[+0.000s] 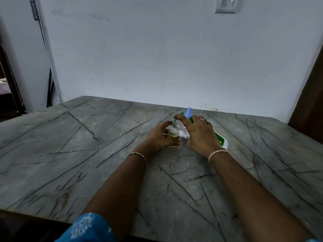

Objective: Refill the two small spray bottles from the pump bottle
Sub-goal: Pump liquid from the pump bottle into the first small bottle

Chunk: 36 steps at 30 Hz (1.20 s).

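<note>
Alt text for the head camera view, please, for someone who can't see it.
A person's left hand grips a small clear bottle of yellowish liquid on a grey marble table, while the right hand pinches a green top at its neck. A blue-topped spray bottle and a green-and-white bottle are behind that hand.

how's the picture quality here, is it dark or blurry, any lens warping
Head view: dim, flat bluish light, with no hard shadows or glare on the table. Head view: wide-angle distortion curves the table's far edge and slants the side edges of the wall. Head view: the left hand, right hand and small bottle look small and soft, so the bottle's neck is hard to read.
</note>
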Available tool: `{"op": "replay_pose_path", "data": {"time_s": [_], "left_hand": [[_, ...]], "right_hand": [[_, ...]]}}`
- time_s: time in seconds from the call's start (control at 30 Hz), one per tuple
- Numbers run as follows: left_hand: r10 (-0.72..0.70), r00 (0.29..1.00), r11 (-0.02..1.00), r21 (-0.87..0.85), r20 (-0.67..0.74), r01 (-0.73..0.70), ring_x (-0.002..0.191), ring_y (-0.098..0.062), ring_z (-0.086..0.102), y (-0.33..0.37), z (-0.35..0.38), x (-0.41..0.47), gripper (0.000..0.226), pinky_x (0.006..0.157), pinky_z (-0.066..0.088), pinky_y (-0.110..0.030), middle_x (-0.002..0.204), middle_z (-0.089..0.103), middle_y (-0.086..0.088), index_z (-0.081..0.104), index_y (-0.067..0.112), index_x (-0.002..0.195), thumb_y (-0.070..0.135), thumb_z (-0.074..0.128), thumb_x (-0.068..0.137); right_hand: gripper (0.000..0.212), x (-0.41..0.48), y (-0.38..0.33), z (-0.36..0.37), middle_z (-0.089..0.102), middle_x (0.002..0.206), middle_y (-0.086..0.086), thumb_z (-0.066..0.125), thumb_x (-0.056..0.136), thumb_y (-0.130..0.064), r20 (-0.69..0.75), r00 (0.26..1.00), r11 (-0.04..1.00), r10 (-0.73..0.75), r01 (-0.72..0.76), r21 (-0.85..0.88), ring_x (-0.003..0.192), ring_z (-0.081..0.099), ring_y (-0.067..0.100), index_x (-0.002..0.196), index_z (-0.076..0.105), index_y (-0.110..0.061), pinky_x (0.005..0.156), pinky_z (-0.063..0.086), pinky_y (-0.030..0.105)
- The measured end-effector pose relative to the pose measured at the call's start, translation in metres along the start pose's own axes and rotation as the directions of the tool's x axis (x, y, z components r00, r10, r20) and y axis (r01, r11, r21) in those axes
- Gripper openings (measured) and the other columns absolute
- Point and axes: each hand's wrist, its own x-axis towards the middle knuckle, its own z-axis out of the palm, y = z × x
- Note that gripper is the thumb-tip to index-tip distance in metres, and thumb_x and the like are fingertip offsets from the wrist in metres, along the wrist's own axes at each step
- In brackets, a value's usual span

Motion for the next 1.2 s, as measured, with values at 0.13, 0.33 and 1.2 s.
{"op": "replay_pose_path", "data": {"time_s": [0.13,0.33,1.2], "left_hand": [[0.005,1.0,1.0,-0.014,0.005,-0.005,0.106,-0.02,0.063,0.0025,0.0003,-0.0017,0.095,0.09,0.048,-0.024,0.131,0.057,-0.009,0.033,0.018,0.145,0.016,0.086,0.066],[0.008,1.0,1.0,-0.01,0.003,-0.007,0.108,-0.02,0.061,0.0023,-0.0005,-0.0034,0.095,0.09,0.047,-0.025,0.131,0.056,-0.009,0.033,0.018,0.145,0.017,0.085,0.066],[0.038,0.999,0.998,0.043,-0.02,-0.037,0.112,-0.021,0.06,0.0056,0.0005,-0.0071,0.095,0.09,0.047,-0.025,0.134,0.054,-0.01,0.032,0.016,0.145,0.021,0.085,0.067]], "right_hand": [[0.077,0.0012,-0.0032,-0.0031,0.051,0.124,0.011,0.067,0.079,-0.012,-0.009,1.0,1.0,0.005,-0.005,0.02,0.117,0.047,0.03,0.142,0.027,-0.036,0.096,0.041,0.044],[0.08,0.0016,-0.0035,0.0007,0.049,0.129,0.011,0.067,0.081,-0.014,-0.012,1.0,1.0,0.009,-0.009,-0.01,0.12,0.046,0.03,0.144,0.024,-0.038,0.099,0.04,0.044],[0.077,-0.0012,-0.0082,-0.0018,0.048,0.13,0.013,0.066,0.084,-0.015,-0.033,0.999,0.999,0.017,-0.018,-0.041,0.122,0.045,0.031,0.145,0.025,-0.037,0.1,0.038,0.046]]}}
